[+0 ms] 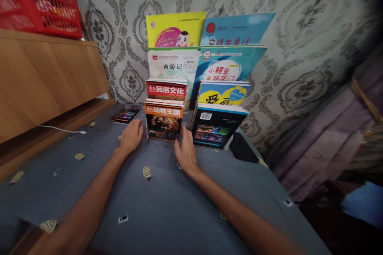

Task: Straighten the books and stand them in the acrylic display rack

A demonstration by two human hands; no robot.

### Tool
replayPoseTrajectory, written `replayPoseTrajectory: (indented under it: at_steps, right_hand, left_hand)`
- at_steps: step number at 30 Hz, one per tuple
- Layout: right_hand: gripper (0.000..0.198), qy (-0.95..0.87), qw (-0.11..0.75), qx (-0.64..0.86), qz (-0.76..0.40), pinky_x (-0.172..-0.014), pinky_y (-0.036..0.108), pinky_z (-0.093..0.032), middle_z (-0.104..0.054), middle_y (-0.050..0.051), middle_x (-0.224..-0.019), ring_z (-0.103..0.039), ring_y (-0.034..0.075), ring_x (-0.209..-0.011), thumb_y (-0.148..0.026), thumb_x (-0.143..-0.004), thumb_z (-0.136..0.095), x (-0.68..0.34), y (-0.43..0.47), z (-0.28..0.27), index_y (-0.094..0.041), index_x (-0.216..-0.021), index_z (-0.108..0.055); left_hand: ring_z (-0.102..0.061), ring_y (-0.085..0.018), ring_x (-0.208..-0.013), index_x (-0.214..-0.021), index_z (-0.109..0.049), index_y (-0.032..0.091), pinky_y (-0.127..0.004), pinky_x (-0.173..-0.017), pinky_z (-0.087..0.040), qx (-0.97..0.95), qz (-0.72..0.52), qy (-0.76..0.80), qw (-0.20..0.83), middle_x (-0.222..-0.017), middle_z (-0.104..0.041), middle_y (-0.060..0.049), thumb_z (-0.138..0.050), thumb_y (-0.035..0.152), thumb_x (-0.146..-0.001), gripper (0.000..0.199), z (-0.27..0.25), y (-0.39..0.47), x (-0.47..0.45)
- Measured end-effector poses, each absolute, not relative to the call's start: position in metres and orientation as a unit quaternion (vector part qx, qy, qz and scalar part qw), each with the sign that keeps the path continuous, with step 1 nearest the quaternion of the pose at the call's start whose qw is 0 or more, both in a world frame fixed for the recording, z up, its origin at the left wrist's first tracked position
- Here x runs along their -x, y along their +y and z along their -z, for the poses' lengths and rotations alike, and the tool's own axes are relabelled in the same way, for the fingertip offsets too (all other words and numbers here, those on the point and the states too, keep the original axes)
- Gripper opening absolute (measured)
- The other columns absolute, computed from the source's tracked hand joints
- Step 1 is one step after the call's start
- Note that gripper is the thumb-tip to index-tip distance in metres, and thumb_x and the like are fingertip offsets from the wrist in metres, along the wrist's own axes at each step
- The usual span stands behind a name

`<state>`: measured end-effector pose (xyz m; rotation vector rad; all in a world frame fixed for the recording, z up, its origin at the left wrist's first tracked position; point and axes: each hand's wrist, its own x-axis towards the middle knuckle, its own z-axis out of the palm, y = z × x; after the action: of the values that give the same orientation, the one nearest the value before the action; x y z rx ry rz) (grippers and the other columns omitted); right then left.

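Head: left hand (131, 135) outstretched, grip loose; right hand (187, 149) beside lion book (164, 121), grip unclear.

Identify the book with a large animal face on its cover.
The front-left book, orange-topped, between the left hand and right hand; no other visible cover shows one.

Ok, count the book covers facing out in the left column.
4, back to front: yellow book, white Journey to the West, red folk-culture book, lion-cover book. More books may hide behind.
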<state>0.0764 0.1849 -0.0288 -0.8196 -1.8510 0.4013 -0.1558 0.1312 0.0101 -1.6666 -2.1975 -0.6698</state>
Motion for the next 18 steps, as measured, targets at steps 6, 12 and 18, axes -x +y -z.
replayPoseTrajectory:
  at_steps: [6, 12, 18]
  right_hand:
    - [0.064, -0.806, 0.464, 0.319, -0.182, -0.117, 0.053, -0.039, -0.046, 0.017, -0.148, -0.043, 0.027, -0.141, -0.02, -0.094, -0.041, -0.095, 0.152, 0.046, -0.018, -0.157, -0.027]
    - [0.055, -0.846, 0.362, 0.311, -0.238, -0.113, 0.051, -0.044, -0.056, 0.016, -0.137, -0.053, 0.028, -0.13, -0.017, -0.09, -0.046, -0.099, 0.142, 0.046, -0.016, -0.145, -0.048]
    - [0.049, -0.854, 0.348, 0.311, -0.232, -0.111, 0.047, -0.047, -0.057, 0.015, -0.135, -0.055, 0.026, -0.128, -0.015, -0.09, -0.048, -0.099, 0.141, 0.042, -0.018, -0.137, -0.057]
  left_hand:
    - [-0.051, -0.04, -0.131, -0.132, -0.052, 0.005, -0.055, -0.103, -0.045, 0.479, 0.16, -0.854, 0.125, -0.139, -0.055, -0.029, -0.04, 0.028, -0.095, 0.045, 0.011, 0.137, 0.201]
    - [-0.038, -0.038, -0.144, -0.141, -0.048, 0.007, -0.058, -0.11, -0.039, 0.476, 0.09, -0.87, 0.085, -0.153, -0.044, -0.027, -0.035, 0.034, -0.098, 0.051, 0.01, 0.152, 0.233]
    - [-0.057, -0.04, -0.126, -0.127, -0.06, 0.007, -0.054, -0.1, -0.047, 0.516, 0.008, -0.855, 0.048, -0.136, -0.059, -0.028, -0.039, 0.04, -0.099, 0.048, -0.008, 0.171, 0.254]
